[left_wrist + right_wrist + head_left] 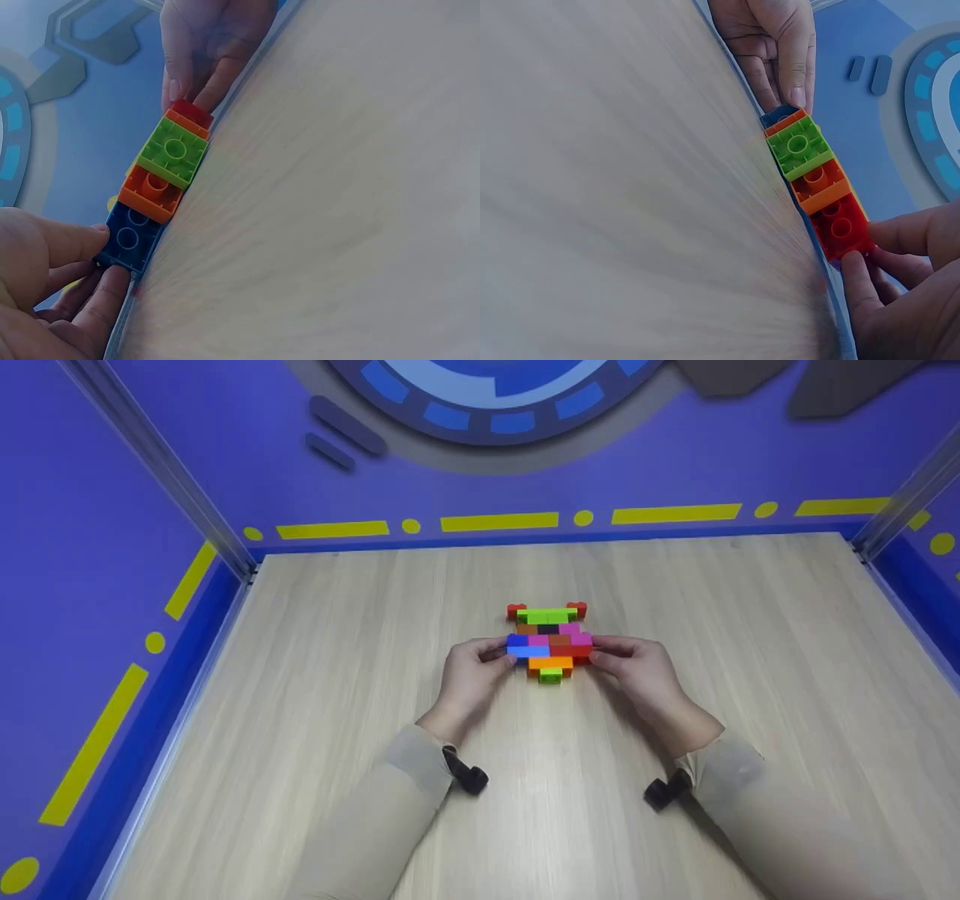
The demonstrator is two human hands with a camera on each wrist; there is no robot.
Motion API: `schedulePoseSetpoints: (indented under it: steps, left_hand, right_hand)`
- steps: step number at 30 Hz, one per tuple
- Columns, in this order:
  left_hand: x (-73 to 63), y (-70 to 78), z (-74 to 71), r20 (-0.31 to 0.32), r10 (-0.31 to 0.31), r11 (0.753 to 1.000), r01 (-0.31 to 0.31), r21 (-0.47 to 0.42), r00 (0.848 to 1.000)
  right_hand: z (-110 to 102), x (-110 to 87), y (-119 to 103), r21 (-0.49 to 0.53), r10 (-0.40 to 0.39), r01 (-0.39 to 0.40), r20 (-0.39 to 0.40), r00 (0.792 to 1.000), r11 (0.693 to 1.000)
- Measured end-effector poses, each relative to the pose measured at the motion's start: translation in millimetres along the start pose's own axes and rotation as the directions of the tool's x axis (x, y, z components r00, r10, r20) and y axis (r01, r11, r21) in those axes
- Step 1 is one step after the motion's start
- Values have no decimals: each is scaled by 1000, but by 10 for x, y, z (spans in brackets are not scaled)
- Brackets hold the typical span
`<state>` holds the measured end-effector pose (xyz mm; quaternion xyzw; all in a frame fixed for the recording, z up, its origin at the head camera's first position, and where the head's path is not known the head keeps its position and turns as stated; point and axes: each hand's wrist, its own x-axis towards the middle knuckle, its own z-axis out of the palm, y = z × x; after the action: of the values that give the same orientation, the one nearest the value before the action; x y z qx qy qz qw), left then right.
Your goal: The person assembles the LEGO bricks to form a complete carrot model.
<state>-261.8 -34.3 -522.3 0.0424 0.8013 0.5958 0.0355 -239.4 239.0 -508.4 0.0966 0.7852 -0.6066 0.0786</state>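
A multicoloured toy-brick model stands near the middle of the table, between both hands. My left hand pinches its left end; the left wrist view shows thumb and fingers on a blue brick. At the opposite end, my right hand pinches a red brick. A green brick and an orange brick turn hollow undersides toward the wrist cameras. Two small red bricks top the model's far corners, beside a lime-green row. Fingertips behind the model are partly hidden.
The light wood-grain table spreads around the model. Blue-purple printed panels with yellow dashes close off the back and sides, joined by metal corner posts. A black wrist camera sits on the left sleeve, another on the right.
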Motion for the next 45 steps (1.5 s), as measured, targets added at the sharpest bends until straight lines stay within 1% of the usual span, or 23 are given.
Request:
schedulePoseSetpoints:
  steps: [4, 7, 13, 20, 25, 30, 36, 39, 42, 45]
  left_hand:
    - [-5, 8, -1, 2, 7, 1000, -7, 11, 1000]
    - [-5, 7, 1, 5, -1, 1000, 1, 5, 1000]
    - [-4, -3, -2, 12, -13, 1000, 12, 13, 1000]
    - [14, -11, 1, 16, -3, 1000, 3, 20, 1000]
    - [21, -22, -2, 10, -4, 1000, 4, 30, 1000]
    - [8, -28, -4, 8, -20, 1000, 20, 11, 1000]
    - [4, -21, 13, 21, -44, 999, 44, -21, 999]
    - [21, -20, 8, 18, -36, 999, 37, -21, 999]
    - [56, -16, -5, 1, -25, 1000, 25, -12, 1000]
    - [96, -13, -57, -22, -25, 1000, 25, -18, 999]
  right_hand:
    - [7, 8, -3, 19, 14, -15, 1, 1000, 1000]
    - [1, 16, 1, 22, 18, -18, 3, 1000, 1000]
    - [-7, 21, 6, 4, 20, -20, 4, 1000, 1000]
    - [-7, 47, 24, -23, 23, -23, 9, 1000, 999]
    - [-7, 73, 33, -9, 22, -22, 18, 1000, 1000]
    - [-20, 89, 45, -16, 18, -17, 41, 999, 1000]
    - [-73, 84, 51, -54, 17, -14, 54, 998, 998]
    - [-103, 87, 39, -52, 27, -24, 59, 998, 998]
    - [-146, 94, 34, -26, 38, -37, 58, 998, 999]
    - [-167, 115, 15, 41, 43, -45, 49, 998, 998]
